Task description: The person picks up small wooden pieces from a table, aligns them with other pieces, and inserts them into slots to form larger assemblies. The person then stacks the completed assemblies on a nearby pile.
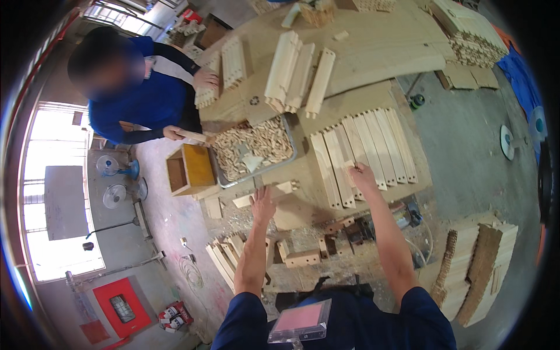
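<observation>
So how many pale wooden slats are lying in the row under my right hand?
7 pale wooden slats lie side by side on the workbench; the right hand touches the middle ones. The left hand is apart, open. An eighth may be hidden.

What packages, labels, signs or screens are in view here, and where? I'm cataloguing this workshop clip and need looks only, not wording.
Badge holder: clear plastic sleeve with a pink card, hanging at the wearer's chest, bottom centre.
Red panel: rectangular, red with a dark grille-like middle, on the floor at lower left.
Small packages: a cluster of red-and-white boxes or cans on the floor beside that panel.
No screens are visible.
</observation>
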Available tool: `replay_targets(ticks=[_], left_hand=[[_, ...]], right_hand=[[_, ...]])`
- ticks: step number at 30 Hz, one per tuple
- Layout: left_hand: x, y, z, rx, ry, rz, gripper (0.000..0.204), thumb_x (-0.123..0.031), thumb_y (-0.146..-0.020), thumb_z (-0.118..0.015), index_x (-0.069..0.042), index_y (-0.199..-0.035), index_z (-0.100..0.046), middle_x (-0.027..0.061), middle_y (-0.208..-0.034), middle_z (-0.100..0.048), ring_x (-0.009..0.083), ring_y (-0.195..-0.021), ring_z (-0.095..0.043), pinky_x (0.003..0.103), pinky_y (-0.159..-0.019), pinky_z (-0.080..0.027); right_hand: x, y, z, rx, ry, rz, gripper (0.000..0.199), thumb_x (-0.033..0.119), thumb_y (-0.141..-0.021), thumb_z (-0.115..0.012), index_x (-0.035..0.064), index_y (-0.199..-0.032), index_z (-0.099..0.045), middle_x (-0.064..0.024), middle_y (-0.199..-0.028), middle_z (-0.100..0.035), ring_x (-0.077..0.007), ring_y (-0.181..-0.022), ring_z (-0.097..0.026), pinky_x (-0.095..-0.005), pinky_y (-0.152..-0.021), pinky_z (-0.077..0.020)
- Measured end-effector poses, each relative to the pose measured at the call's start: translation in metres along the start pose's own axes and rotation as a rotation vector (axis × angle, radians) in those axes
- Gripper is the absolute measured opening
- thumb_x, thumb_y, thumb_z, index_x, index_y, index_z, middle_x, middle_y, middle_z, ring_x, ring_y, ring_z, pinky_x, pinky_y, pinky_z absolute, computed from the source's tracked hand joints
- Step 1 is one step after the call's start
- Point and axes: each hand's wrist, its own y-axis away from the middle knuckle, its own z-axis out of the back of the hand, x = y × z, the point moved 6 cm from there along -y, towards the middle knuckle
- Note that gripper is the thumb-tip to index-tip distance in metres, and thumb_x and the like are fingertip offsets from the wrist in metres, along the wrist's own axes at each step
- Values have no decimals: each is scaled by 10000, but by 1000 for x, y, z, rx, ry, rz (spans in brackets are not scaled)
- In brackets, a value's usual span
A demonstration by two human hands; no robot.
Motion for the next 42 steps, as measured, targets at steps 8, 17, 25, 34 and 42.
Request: replay_targets(ticks=[8, 17, 25, 34, 42], left_hand=[[-32, 7, 10, 332, 94, -385, 534, -253, -860, -674, -148, -1357, -511, 163, -1161, -626, 355, -1109, -592, 457, -975, -464], [-120, 132, 10, 449, 433, -673, 379, -253, -967, -471, -113, -1317, -509, 227, -1034, -668, 431, -979, -640, 526, -837, -519], [-107, 165, -35, 596, 277, -617, 297, -176, -878, -550, -39, -1134, -611, 230, -1078, -682, 411, -1018, -653, 514, -861, -522], [-80, 177, -62, 476, 294, -464, 521, -423, -952, -472, -36, -1298, -518, 232, -1166, -643, 386, -1061, -640, 506, -883, -509], [-90, 206, -40, 182, 131, -513, 954, -689, -859, -509, 31, -1465, -350, 225, -1326, -525, 364, -1271, -471, 533, -1065, -309]], right_hand=[[14, 34, 20, -135, -59, 133, 349, 244, -910, -617, -49, -1100, -626, -106, -918, -656, -176, -823, -576, -326, -733, -447], [-103, 210, 87, -300, -381, 105, 213, 198, -948, -641, 20, -1062, -668, -3, -983, -654, -110, -868, -600, -270, -753, -466], [-176, 325, 33, -418, -665, -19, 251, 169, -934, -657, 6, -1125, -648, -48, -1044, -669, -169, -936, -658, -326, -818, -529], [-181, 393, -5, -389, -757, 0, 169, 163, -957, -626, 27, -1053, -656, -18, -890, -677, -113, -779, -646, -272, -722, -518], [-187, 397, -3, -393, -831, 32, 157, 168, -978, -604, 26, -1034, -643, -23, -895, -667, -116, -789, -642, -274, -713, -515]])
